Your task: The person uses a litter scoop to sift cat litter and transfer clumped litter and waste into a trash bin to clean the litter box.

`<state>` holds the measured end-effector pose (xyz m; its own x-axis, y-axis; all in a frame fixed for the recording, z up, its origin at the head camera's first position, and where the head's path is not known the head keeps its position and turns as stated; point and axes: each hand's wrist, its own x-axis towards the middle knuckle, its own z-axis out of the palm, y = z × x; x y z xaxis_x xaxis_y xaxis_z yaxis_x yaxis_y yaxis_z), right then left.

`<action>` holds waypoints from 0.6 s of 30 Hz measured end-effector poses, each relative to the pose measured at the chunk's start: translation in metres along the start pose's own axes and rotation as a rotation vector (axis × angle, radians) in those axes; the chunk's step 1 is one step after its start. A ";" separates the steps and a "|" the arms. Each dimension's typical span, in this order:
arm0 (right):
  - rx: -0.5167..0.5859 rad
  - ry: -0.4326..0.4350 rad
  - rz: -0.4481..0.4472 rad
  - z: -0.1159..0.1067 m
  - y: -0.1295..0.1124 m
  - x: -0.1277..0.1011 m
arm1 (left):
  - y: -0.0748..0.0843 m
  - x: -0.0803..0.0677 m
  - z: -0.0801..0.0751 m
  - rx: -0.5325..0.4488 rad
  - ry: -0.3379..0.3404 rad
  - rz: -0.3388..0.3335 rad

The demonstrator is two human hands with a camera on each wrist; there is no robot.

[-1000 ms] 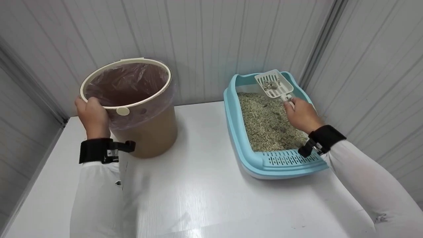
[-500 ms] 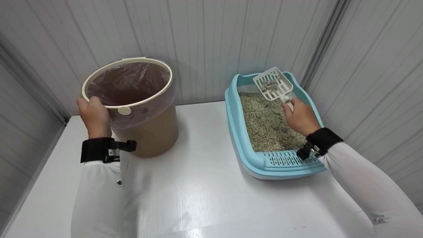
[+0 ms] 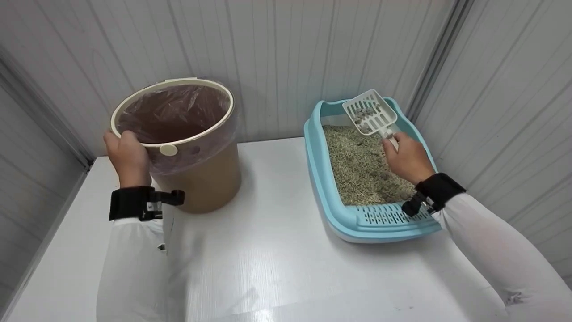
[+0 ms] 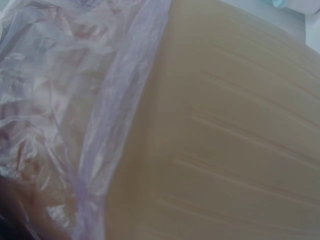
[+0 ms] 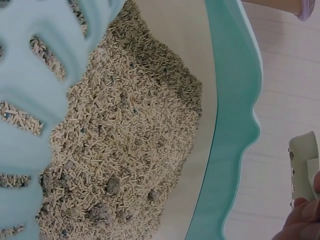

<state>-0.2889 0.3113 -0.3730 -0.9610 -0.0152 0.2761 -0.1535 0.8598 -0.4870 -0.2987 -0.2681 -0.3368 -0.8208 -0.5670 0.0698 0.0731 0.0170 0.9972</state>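
My left hand [image 3: 127, 156] grips the rim of a tan bin [image 3: 196, 174] lined with a clear plastic bag [image 3: 176, 112]; the left wrist view shows only the bin's wall [image 4: 235, 130] and the bag's overhang [image 4: 65, 100]. My right hand [image 3: 406, 158] holds the handle of a white slotted scoop [image 3: 370, 112], raised over the far end of a light-blue litter tray [image 3: 357, 223]. Grey clumps lie in the scoop. The tray holds tan pellet litter [image 3: 362, 165] [image 5: 125, 145] with darker clumps. The scoop's handle end [image 5: 303, 165] shows at the right edge of the right wrist view.
Bin and tray stand on a white table [image 3: 268, 250] set into a corner of white panelled walls [image 3: 277, 58]. The tray sits against the right wall. The tray's slotted front lip [image 3: 389, 214] faces me.
The scoop has lifted slightly and shifted a little left over the tray's far end, with the clumps settling toward its handle side. The left hand on the bin barely moved.
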 end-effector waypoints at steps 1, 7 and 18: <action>0.003 -0.003 -0.002 -0.001 -0.001 0.000 | 0.000 0.000 0.000 0.004 0.001 -0.004; 0.023 -0.046 0.020 -0.014 -0.014 0.001 | 0.001 -0.001 -0.002 -0.011 -0.003 -0.007; 0.037 -0.127 0.031 -0.033 -0.048 0.016 | -0.001 -0.002 0.000 0.018 0.000 0.000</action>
<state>-0.2894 0.2864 -0.3177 -0.9865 -0.0559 0.1542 -0.1297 0.8416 -0.5243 -0.2971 -0.2672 -0.3375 -0.8205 -0.5673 0.0703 0.0633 0.0320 0.9975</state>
